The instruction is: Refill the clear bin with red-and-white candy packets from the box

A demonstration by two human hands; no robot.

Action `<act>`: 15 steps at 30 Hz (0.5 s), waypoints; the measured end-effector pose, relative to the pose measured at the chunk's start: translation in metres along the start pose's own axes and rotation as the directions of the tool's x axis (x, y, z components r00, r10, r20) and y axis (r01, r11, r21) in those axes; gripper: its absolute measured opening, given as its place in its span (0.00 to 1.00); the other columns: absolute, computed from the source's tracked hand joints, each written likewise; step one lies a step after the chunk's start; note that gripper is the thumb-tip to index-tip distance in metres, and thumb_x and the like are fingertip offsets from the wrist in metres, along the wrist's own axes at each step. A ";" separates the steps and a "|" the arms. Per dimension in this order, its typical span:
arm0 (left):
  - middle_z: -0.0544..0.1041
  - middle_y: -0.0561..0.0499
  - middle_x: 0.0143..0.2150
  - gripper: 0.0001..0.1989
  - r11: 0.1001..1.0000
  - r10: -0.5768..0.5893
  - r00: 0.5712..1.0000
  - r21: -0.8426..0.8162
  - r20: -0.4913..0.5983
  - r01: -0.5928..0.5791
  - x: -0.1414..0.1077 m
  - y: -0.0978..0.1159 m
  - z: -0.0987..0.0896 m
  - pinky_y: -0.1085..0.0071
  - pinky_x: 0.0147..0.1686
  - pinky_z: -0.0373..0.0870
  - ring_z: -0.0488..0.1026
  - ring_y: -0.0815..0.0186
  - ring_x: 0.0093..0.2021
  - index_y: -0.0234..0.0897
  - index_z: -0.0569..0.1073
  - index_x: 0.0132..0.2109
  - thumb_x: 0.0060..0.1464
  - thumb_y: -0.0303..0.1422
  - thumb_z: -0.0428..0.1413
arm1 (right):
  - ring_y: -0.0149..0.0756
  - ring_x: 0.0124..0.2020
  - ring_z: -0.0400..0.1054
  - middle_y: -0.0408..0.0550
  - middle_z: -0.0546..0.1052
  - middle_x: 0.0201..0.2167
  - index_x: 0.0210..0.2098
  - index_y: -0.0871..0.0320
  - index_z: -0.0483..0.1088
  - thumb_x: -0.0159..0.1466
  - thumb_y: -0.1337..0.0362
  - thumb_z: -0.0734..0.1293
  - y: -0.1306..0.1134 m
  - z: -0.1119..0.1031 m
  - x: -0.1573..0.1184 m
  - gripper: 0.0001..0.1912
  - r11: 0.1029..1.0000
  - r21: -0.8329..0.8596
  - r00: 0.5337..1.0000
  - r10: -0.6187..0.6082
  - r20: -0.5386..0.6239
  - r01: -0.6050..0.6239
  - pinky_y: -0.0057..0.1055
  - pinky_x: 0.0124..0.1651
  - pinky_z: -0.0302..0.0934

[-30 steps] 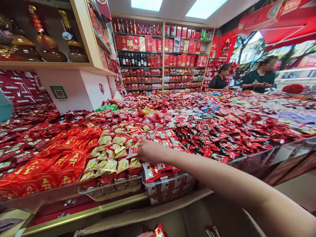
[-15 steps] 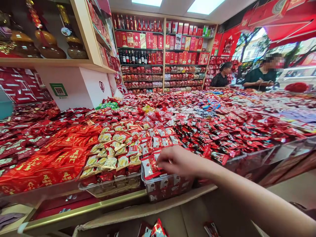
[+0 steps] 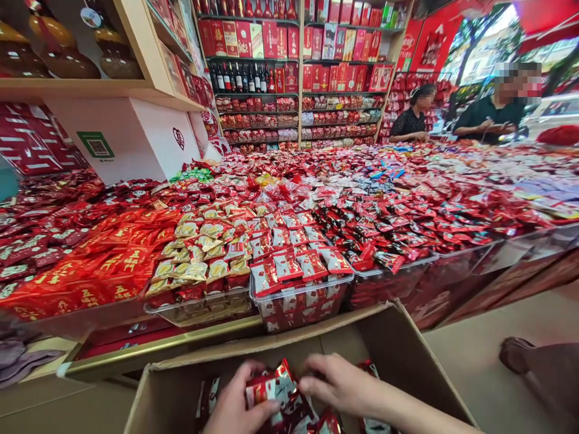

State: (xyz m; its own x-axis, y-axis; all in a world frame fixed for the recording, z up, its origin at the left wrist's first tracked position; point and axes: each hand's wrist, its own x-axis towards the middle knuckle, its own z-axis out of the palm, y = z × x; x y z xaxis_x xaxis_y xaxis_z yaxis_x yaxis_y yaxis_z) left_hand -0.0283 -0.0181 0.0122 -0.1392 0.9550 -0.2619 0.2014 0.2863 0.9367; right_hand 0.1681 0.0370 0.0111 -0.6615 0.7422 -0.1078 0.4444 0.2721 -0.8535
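Observation:
Over an open cardboard box (image 3: 389, 337), my left hand (image 3: 237, 401) is closed around red-and-white snack packets (image 3: 271, 389), thumb in front. My right hand (image 3: 337, 383) is just to the right, at the edge of these packets, its fingers bent and thumb apart, with nothing visible between them. More loose packets (image 3: 328, 422) lie in the box beneath both hands. Beyond the box, a clear plastic bin (image 3: 301, 295) holds similar packets, with a front row (image 3: 289, 265) laid neatly on top.
Left of that bin are gold-wrapped sweets (image 3: 212, 241) and red packets with gold lettering (image 3: 113, 277). Dark red packets (image 3: 384, 235) fill bins to the right. A brass-edged drawer (image 3: 158, 343) juts out below. Two people (image 3: 414, 114) stand behind the counter; a shoe (image 3: 515, 355) shows at right.
My right hand has moved down from the clear bin into the box. My left hand has come into view holding packets. The view has tilted downward, and the bin's front row now shows uncovered.

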 end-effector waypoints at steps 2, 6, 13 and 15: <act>0.78 0.53 0.27 0.20 0.996 -0.002 1.000 -0.094 -0.001 0.002 -0.001 0.020 0.012 0.71 0.27 0.68 0.74 0.62 0.27 0.39 0.67 0.40 0.36 0.30 0.61 | 0.28 0.24 0.59 0.42 0.68 0.22 0.28 0.59 0.66 0.61 0.56 0.54 -0.017 0.000 0.003 0.16 0.996 0.090 0.995 0.008 -0.100 0.001 0.23 0.25 0.52; 0.78 0.51 0.32 0.27 0.965 0.050 0.998 -0.260 0.027 -0.041 -0.013 0.053 0.035 0.69 0.31 0.70 0.74 0.62 0.30 0.41 0.61 0.45 0.36 0.30 0.62 | 0.25 0.20 0.48 0.37 0.55 0.16 0.18 0.58 0.54 0.61 0.54 0.53 -0.041 0.001 0.011 0.20 0.984 0.170 0.960 -0.004 -0.281 0.054 0.23 0.22 0.45; 0.77 0.54 0.25 0.14 0.908 0.028 0.999 -0.420 0.034 -0.011 -0.023 0.054 0.045 0.82 0.22 0.65 0.72 0.72 0.24 0.35 0.70 0.36 0.41 0.36 0.61 | 0.25 0.18 0.46 0.37 0.53 0.15 0.18 0.57 0.49 0.62 0.56 0.52 -0.041 -0.002 0.016 0.19 0.992 0.073 0.840 -0.048 -0.540 0.103 0.24 0.21 0.43; 0.73 0.57 0.19 0.11 0.946 0.010 0.998 -0.325 0.055 0.008 -0.022 0.053 0.044 0.83 0.16 0.59 0.68 0.75 0.18 0.34 0.71 0.29 0.42 0.38 0.60 | 0.25 0.17 0.46 0.37 0.52 0.15 0.18 0.57 0.48 0.63 0.57 0.52 -0.040 -0.002 0.015 0.19 0.993 0.013 0.811 -0.090 -0.578 0.119 0.24 0.20 0.42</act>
State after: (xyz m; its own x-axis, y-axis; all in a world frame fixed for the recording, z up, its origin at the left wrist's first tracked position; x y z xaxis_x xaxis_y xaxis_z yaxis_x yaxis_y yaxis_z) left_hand 0.0284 -0.0209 0.0573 -0.0838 0.9607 -0.2647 -0.1259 0.2533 0.9592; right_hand 0.1411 0.0387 0.0447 -0.2271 0.9316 0.2838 0.3550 0.3505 -0.8666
